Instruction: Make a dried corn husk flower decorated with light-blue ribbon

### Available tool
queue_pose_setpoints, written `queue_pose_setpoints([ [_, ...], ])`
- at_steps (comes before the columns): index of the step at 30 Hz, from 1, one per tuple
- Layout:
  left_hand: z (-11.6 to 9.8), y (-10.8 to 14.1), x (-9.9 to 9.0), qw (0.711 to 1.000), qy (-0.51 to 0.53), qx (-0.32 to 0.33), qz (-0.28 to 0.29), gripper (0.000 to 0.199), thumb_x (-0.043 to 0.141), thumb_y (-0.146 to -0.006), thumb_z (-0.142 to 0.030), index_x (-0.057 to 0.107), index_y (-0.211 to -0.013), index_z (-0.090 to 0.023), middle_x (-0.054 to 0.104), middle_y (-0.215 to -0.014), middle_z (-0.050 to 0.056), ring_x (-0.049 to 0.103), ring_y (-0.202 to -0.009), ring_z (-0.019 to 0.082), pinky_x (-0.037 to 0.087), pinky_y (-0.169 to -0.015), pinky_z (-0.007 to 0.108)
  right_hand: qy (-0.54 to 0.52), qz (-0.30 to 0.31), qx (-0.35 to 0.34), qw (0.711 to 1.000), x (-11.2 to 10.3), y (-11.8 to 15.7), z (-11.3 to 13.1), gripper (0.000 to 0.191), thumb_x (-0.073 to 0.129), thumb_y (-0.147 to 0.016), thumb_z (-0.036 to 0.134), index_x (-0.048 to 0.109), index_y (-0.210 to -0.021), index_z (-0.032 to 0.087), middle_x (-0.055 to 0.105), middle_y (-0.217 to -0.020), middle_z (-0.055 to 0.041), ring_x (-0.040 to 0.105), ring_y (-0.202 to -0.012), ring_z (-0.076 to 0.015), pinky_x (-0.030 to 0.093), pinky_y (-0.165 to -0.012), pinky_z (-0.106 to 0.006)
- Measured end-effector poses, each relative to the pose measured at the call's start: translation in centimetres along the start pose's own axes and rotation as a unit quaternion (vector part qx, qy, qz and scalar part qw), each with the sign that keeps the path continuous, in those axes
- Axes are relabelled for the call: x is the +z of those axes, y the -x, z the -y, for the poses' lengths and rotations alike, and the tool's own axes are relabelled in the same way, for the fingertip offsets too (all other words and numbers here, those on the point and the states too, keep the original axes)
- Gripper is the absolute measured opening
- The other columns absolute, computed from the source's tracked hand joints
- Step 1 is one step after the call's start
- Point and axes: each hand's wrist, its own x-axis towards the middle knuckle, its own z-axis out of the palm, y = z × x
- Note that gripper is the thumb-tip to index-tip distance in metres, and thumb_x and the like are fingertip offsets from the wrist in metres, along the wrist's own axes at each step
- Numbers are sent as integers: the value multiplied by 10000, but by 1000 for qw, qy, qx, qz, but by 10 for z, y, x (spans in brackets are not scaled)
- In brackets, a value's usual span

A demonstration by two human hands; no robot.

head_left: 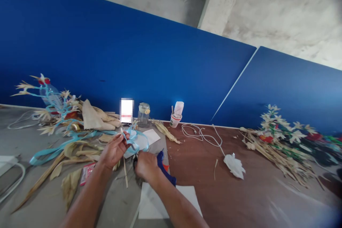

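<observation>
My left hand [113,151] pinches a light-blue ribbon [139,139] with a small pale petal piece at the fingertips. Loops of the ribbon hang between my two hands. Close beside it, my right hand [146,165] is closed around black-handled scissors [135,164]; their blades are mostly hidden near the ribbon. A dark-blue glue gun [167,171] with an orange part lies just right of my right hand. White paper [151,136] rests behind the hands, and another white sheet [184,196] lies under my right forearm.
Dried corn husks [98,117] and ribbon-wrapped husk flowers [48,124] crowd the left side by a plastic bottle [52,94]. Behind stand a lit screen [126,110], a glass jar [144,114] and a paper cup [175,120]. At right are a white cable [203,135] and white flowers [278,124].
</observation>
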Motion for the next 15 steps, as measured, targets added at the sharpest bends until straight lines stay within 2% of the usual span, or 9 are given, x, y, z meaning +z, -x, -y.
queue_pose_setpoints([
  [3, -1, 0, -3, 1000, 12, 1, 3, 147, 735, -681, -176, 667, -809, -155, 595, -753, 5, 560, -639, 105, 532, -613, 267, -57, -32, 20, 998, -3, 0, -14, 371, 554, -710, 139, 608, -1074, 91, 708, -968, -198, 677, -909, -305, 506, -735, -358],
  [6, -2, 1, -5, 1000, 21, 8, -1, 147, 729, -689, -173, 667, -822, -164, 593, -753, 6, 574, -666, 114, 531, -625, 266, -222, -33, 20, 974, -9, -1, -31, 333, 582, -696, 154, 622, -1025, 123, 707, -841, -114, 652, -761, -214, 466, -645, -274],
  [8, -2, 2, -7, 1000, 20, 3, 1, 151, 724, -696, -165, 664, -834, -164, 596, -768, 7, 580, -688, 116, 536, -657, 275, -397, -3, 24, 917, -13, 1, -41, 307, 567, -722, 173, 609, -1023, 134, 650, -691, -34, 537, -545, -120, 387, -516, -211],
  [10, -1, 2, -8, 1000, 18, -5, 1, 142, 711, -708, -157, 661, -841, -159, 598, -784, 10, 585, -712, 119, 541, -689, 291, -568, 36, 24, 822, -18, 7, -49, 295, 509, -806, 300, 591, -1045, 148, 575, -618, 14, 330, -402, -64, 248, -416, -191],
  [11, -1, 2, -9, 1000, 19, -6, 0, 135, 704, -713, -153, 659, -841, -156, 598, -785, 11, 585, -716, 119, 543, -695, 295, -634, 53, 8, 771, -20, 12, -52, 333, 505, -821, 390, 596, -1024, 142, 553, -611, 18, 271, -394, -51, 197, -406, -189],
  [12, 0, 2, -10, 1000, 21, -6, -4, 130, 699, -716, -149, 657, -839, -154, 597, -782, 11, 586, -717, 119, 543, -693, 294, -681, 71, -14, 728, -22, 17, -55, 389, 552, -789, 457, 604, -1004, 137, 542, -609, 19, 266, -402, -44, 170, -406, -187],
  [13, 1, 2, -11, 1000, 24, -5, -8, 127, 695, -718, -143, 656, -838, -153, 597, -779, 10, 587, -718, 120, 544, -690, 293, -709, 102, -36, 697, -23, 22, -57, 455, 616, -736, 504, 609, -1000, 135, 539, -608, 18, 300, -420, -45, 170, -411, -184],
  [15, 3, 1, -13, 1000, 28, -4, -13, 122, 683, -725, -130, 655, -842, -152, 600, -777, 10, 592, -725, 122, 545, -691, 292, -722, 170, -57, 669, -23, 32, -60, 566, 688, -648, 580, 623, -984, 130, 542, -585, 17, 366, -444, -57, 188, -414, -180],
])
